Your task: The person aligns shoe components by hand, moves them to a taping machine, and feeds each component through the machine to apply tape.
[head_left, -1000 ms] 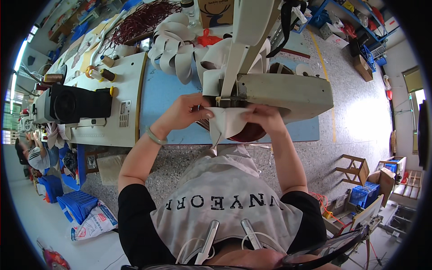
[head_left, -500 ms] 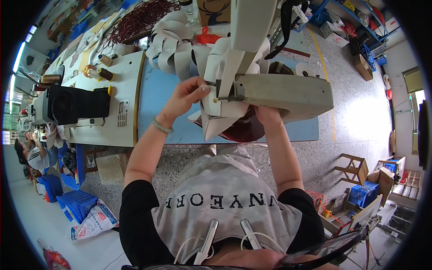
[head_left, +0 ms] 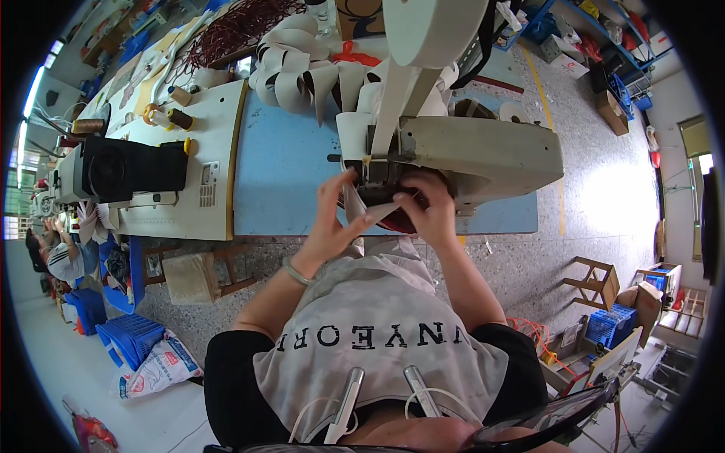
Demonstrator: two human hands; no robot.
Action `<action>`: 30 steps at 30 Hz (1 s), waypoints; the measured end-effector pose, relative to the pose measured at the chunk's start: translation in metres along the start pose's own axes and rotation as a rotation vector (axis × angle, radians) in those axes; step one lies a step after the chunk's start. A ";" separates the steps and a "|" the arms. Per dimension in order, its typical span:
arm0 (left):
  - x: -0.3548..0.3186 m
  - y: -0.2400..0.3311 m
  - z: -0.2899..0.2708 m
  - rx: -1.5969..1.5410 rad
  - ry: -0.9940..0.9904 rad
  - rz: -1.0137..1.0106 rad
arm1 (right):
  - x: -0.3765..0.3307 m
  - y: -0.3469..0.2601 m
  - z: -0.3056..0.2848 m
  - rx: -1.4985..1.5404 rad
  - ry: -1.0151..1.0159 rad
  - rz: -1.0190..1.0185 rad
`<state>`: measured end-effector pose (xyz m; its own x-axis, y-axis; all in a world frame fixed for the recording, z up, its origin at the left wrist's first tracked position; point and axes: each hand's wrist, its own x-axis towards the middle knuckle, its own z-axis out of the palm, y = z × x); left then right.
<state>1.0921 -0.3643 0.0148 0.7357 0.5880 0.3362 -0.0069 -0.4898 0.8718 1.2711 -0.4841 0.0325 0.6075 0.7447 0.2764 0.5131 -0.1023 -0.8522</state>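
Note:
A pale beige sewing machine [head_left: 483, 155] stands before me at the near edge of a blue tabletop. Below its head, my left hand [head_left: 332, 219] pinches the edge of a white-backed, dark red sheet piece [head_left: 352, 202] between thumb and fingers. My right hand [head_left: 430, 211] sits close beside it under the machine arm, its bent fingers on the same piece near a folded pale flap. Parts of the piece are hidden by the machine and my fingers. A chain of similar curved white pieces [head_left: 291, 79] trails behind the machine head to the back left.
To the left, another machine table [head_left: 215, 162] carries a black machine unit [head_left: 124, 174] and thread spools [head_left: 180, 118]. A red plastic bag [head_left: 353, 54] lies at the back. On the floor are a wooden stool [head_left: 589, 283] and blue baskets [head_left: 132, 340]. Another person [head_left: 62, 253] works far left.
Both hands have come nearer me and closer together. My right hand has emerged from beneath the machine arm. The piece has been turned and pulled forward, showing less of its white side.

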 end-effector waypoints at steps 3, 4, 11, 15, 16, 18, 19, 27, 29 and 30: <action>-0.017 0.002 0.005 0.066 -0.013 0.110 | -0.003 0.007 -0.005 -0.069 -0.161 -0.195; -0.019 0.000 0.005 0.065 -0.011 0.105 | -0.004 0.011 -0.008 -0.080 -0.289 -0.161; -0.019 -0.006 0.005 0.068 -0.022 0.137 | -0.007 0.038 0.007 0.035 -0.474 -0.200; -0.021 -0.008 0.004 0.105 -0.012 0.136 | -0.007 0.032 0.009 -0.053 -0.496 -0.251; -0.021 -0.012 0.005 0.105 -0.013 0.139 | -0.008 0.032 0.014 -0.059 -0.423 -0.174; -0.020 -0.019 0.005 0.214 0.095 0.156 | -0.008 0.028 0.020 -0.063 -0.349 -0.100; -0.019 -0.020 0.004 0.216 0.096 0.157 | -0.006 0.024 0.020 -0.058 -0.327 0.110; 0.015 0.020 -0.025 0.373 -0.272 0.192 | 0.002 0.024 0.008 0.055 -0.541 0.233; 0.016 0.020 -0.027 0.386 -0.307 0.212 | 0.001 0.022 0.016 -0.148 -0.378 0.179; 0.015 0.019 -0.027 0.397 -0.336 0.227 | -0.001 0.016 0.017 -0.148 -0.381 0.176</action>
<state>1.0849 -0.3472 0.0463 0.9211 0.2343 0.3109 0.0175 -0.8227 0.5682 1.2685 -0.4751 0.0106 0.4408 0.8945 -0.0745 0.5201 -0.3221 -0.7910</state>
